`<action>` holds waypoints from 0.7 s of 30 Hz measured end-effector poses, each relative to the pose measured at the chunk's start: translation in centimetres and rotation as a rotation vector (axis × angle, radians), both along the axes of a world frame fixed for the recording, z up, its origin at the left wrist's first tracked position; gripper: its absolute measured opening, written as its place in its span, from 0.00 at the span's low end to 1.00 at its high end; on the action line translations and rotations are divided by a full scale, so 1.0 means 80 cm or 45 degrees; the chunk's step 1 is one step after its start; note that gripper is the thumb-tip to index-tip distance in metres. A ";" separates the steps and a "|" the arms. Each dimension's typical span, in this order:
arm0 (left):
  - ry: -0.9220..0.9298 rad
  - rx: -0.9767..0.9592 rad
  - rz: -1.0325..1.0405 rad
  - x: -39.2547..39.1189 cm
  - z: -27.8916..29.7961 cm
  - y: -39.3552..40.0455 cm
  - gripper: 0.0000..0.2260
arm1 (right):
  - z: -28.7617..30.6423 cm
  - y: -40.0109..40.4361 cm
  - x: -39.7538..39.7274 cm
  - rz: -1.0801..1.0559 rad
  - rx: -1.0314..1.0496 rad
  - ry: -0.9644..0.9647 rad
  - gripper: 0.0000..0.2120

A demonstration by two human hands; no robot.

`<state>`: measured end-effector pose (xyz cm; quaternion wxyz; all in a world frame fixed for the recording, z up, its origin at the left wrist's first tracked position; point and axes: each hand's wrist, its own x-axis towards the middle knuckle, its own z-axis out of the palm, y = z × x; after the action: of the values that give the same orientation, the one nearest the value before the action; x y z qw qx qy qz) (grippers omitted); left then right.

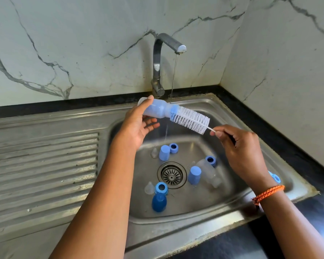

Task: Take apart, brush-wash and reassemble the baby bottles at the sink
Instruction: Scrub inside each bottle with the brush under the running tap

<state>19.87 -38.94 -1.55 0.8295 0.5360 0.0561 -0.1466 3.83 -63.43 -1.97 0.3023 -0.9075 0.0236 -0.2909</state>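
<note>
Steel sink (pixel 223 113) holding blue caps (pixel 164 152), rings (pixel 161 187) and clear teats (pixel 149 187) around its drain (pixel 172 175), left hand (pixel 138 124) gripping a clear bottle (pixel 155 109) above it, right hand (pixel 239 146) pinching a white brush (pixel 190 120) at the bottle's mouth.

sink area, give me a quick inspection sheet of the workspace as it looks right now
surface: steel sink with ribbed drainboard on its left, dark counter around.
job's things: clear bottle held sideways under the running tap; bottle brush at its mouth, blue tip inside. In the basin lie blue caps, blue rings, clear teats and another clear bottle.
clutter: nothing seen.
grippers: left hand holds the bottle; right hand pinches the brush's handle.
cables: nothing seen.
surroundings: marble-look wall tiles behind and to the right; drain strainer uncovered.
</note>
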 end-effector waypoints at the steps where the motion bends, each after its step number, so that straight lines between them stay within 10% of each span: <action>1: -0.033 -0.031 -0.002 0.000 0.002 0.001 0.17 | -0.003 -0.001 0.002 -0.019 -0.020 0.063 0.07; 8: -0.116 -0.262 -0.031 -0.004 0.016 0.008 0.20 | -0.014 0.005 0.004 0.080 -0.298 0.398 0.08; 21: -0.022 0.069 -0.117 -0.003 0.008 0.016 0.21 | -0.005 0.007 0.003 0.109 0.113 0.024 0.08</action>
<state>19.61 -37.65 -0.93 0.8075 0.5616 0.0282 -0.1781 4.07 -62.87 -2.35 0.3543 -0.8959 0.0004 -0.2679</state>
